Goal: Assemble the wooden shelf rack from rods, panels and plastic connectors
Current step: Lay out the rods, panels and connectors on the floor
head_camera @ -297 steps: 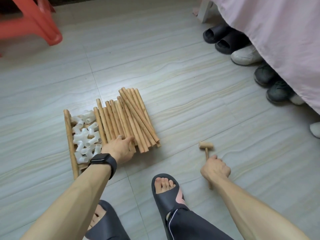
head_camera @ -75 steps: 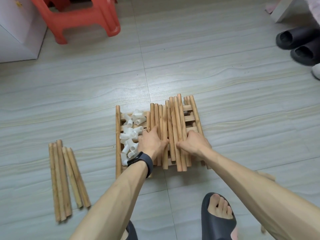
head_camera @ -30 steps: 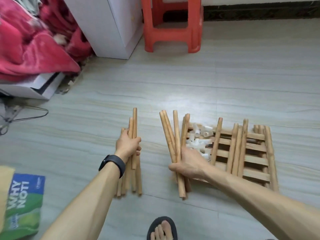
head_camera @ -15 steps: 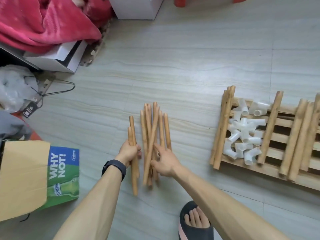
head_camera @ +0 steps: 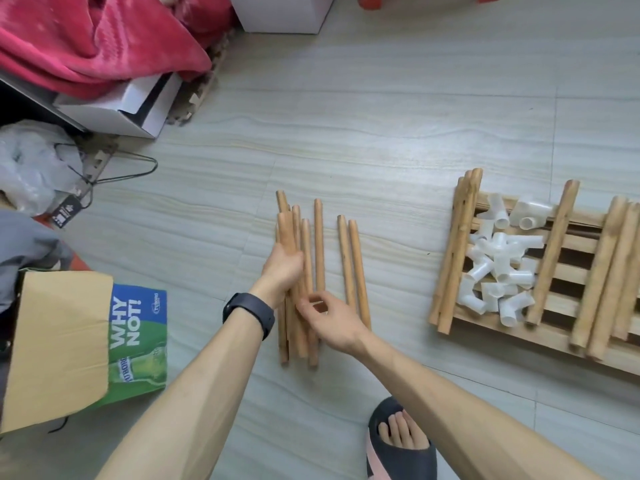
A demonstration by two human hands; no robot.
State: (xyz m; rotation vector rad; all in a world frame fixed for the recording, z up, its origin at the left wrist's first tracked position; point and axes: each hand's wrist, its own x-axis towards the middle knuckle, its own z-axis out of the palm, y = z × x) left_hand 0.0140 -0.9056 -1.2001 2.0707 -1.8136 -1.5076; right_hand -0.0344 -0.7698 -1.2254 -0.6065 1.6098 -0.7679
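Observation:
Several short wooden rods lie side by side on the floor in the middle of the view. My left hand grips a bundle of rods at the left of that group. My right hand sits just below it, thumb and forefinger pinching the lower part of a rod. Two rods lie apart on the right of my hands. At the far right, slatted wooden panels are stacked flat, with a pile of white plastic connectors and more rods on top.
A cardboard box with green and blue print stands at the left. A red blanket, a white carton, a wire hanger and a plastic bag crowd the upper left. My slippered foot is at the bottom.
The bunched rods are now spread out: two lie apart on the right. My right hand has slid down to the rods' lower ends. My left hand still holds its bundle.

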